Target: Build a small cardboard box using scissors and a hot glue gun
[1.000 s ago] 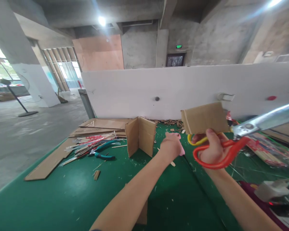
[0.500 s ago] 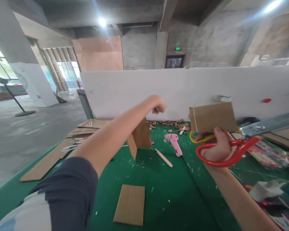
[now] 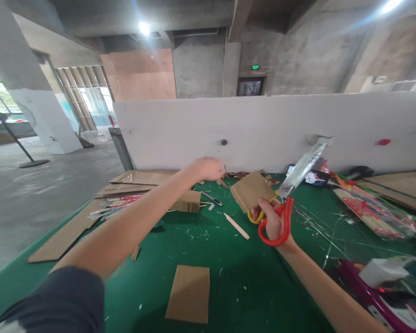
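Note:
My left hand (image 3: 211, 169) reaches out to the back of the table, near a heap of cardboard scraps (image 3: 237, 175). Its fingers are closed; what they hold, if anything, I cannot make out. In my right hand (image 3: 272, 219) are large scissors (image 3: 300, 173) with red and yellow handles, blades pointing up and away. The same hand grips a rectangular cardboard piece (image 3: 253, 189), tilted over the table. Below the hands lies a pale wooden stick (image 3: 236, 225). Nearer me, a flat cardboard rectangle (image 3: 188, 293) rests on the green tabletop (image 3: 249, 286).
Behind my left forearm sits a folded cardboard piece (image 3: 190, 202), with a utility knife (image 3: 212, 199) beside it. Cardboard sheets (image 3: 60, 236) line the left edge. A phone (image 3: 315, 177), bagged sticks (image 3: 367, 208) and a purple power strip (image 3: 360, 289) occupy the right. A white partition (image 3: 180, 134) stands behind.
My left hand has come down toward the scraps. My right hand has moved left with the scissors and cardboard, the blades swinging upward. The upright folded cardboard and pink glue gun no longer show.

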Demonstrator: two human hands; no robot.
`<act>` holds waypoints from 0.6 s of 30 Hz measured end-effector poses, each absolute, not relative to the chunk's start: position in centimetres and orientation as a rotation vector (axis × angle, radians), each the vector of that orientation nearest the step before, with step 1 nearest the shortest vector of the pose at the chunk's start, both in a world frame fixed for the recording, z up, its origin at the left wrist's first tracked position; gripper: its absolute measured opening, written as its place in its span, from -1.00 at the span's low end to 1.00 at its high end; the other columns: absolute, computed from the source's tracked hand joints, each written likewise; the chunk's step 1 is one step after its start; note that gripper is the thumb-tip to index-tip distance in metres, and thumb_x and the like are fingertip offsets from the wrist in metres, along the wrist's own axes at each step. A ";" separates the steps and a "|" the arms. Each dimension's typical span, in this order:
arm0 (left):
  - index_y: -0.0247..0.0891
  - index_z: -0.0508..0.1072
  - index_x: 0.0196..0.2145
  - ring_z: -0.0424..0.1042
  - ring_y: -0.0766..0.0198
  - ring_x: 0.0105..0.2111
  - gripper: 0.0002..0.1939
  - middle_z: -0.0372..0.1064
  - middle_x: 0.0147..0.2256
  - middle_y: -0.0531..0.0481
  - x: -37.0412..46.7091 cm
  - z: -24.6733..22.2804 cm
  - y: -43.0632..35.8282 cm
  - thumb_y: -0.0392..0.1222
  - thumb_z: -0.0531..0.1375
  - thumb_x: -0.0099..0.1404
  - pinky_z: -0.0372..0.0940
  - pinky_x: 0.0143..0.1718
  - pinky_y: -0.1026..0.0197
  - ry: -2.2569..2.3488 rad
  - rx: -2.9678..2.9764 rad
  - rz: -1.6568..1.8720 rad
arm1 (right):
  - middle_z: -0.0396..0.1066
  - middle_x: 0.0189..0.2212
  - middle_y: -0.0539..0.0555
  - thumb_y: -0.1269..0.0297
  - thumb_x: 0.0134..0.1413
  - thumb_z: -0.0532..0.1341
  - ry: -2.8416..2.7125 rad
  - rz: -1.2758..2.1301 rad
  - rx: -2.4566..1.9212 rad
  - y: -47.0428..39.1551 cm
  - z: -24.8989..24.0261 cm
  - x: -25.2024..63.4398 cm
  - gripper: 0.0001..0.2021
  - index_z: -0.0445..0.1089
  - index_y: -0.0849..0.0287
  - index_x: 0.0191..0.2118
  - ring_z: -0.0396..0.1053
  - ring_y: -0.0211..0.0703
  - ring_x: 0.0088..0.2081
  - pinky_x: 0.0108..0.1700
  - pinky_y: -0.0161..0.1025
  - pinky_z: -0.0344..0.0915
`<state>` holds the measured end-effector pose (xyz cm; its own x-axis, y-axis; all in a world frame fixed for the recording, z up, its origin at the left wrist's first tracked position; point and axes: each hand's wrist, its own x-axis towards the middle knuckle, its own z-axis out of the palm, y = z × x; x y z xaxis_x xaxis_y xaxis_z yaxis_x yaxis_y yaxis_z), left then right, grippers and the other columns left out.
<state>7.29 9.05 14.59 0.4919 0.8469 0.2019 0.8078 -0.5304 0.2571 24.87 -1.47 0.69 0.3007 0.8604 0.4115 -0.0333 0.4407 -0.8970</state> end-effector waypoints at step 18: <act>-0.26 0.42 -0.31 0.43 0.25 -0.35 -0.82 0.40 -0.37 -0.02 -0.6 5.8 3.9 -0.15 0.23 0.14 0.40 -0.40 0.25 0.751 1.938 0.588 | 0.25 -0.71 -0.07 0.00 0.02 0.21 -1.630 1.092 -1.136 -2.9 0.3 22.2 -0.64 0.29 0.20 -0.55 0.17 -0.38 -0.68 -0.68 -0.44 0.07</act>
